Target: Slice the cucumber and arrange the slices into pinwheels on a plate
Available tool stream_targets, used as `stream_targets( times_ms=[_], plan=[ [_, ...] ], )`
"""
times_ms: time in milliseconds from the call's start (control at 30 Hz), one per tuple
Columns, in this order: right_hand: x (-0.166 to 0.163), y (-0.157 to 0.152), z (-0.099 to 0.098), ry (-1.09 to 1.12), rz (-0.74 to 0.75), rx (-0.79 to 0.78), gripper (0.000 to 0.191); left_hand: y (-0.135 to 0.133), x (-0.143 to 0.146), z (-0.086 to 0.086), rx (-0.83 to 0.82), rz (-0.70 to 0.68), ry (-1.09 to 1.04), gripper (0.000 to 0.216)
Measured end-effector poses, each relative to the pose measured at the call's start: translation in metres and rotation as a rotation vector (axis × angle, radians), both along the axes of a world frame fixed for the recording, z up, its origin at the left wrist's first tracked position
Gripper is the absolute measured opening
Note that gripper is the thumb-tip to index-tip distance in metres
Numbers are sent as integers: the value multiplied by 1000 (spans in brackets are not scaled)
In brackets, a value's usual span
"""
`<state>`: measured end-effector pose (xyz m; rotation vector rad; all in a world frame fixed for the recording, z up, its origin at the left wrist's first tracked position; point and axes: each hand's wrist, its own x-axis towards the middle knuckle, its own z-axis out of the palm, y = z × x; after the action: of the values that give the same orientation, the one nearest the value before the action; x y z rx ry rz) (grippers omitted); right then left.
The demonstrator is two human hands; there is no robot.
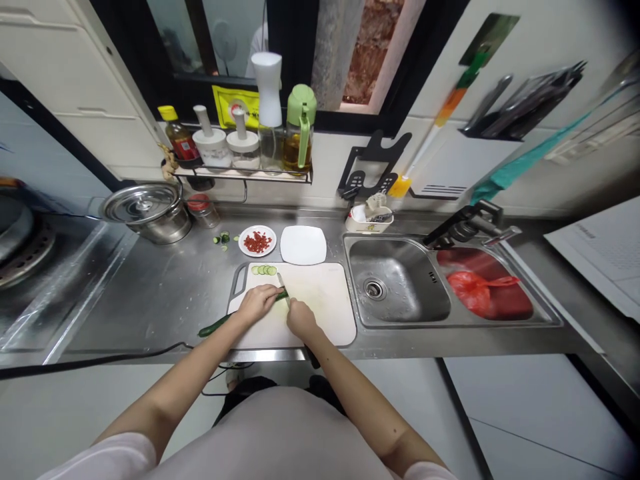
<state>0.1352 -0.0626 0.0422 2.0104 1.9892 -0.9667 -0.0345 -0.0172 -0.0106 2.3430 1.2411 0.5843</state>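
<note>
A dark green cucumber point(214, 325) lies slantwise over the left part of the white cutting board point(325, 313), its tail end sticking out past the board's edge. My left hand point(259, 303) is closed over the cucumber near its cut end. In my right hand point(301, 320) is a knife point(283, 283), its blade at the cut end, just beside my left fingers. Several pale cucumber slices point(264, 270) lie in an overlapping row at the board's upper left. Behind the board stand a plate of chopped red pieces point(257, 241) and a white square plate point(303, 245).
Cucumber scraps point(225, 237) lie on the steel counter. A lidded pot point(150, 210) and a red-capped jar point(203, 210) stand at the back left. At the right is a double sink point(400, 280) with a red plastic bag point(473, 290). Above, a shelf point(245, 175) carries seasoning bottles.
</note>
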Motion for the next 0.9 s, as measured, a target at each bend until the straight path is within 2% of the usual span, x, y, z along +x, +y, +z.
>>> stream_targets(
  times_ms=[267,600,900],
  plan=[
    [5,-13,1,-44,11,-15,31,0,0,-4,-15,5,-4,31],
    [-2,4,4,-41,11,21,31,-1,0,-5,2,8,-28,31],
    [3,-11,-1,-72,1,-10,28,-2,1,-3,-3,15,-29,30]
  ],
)
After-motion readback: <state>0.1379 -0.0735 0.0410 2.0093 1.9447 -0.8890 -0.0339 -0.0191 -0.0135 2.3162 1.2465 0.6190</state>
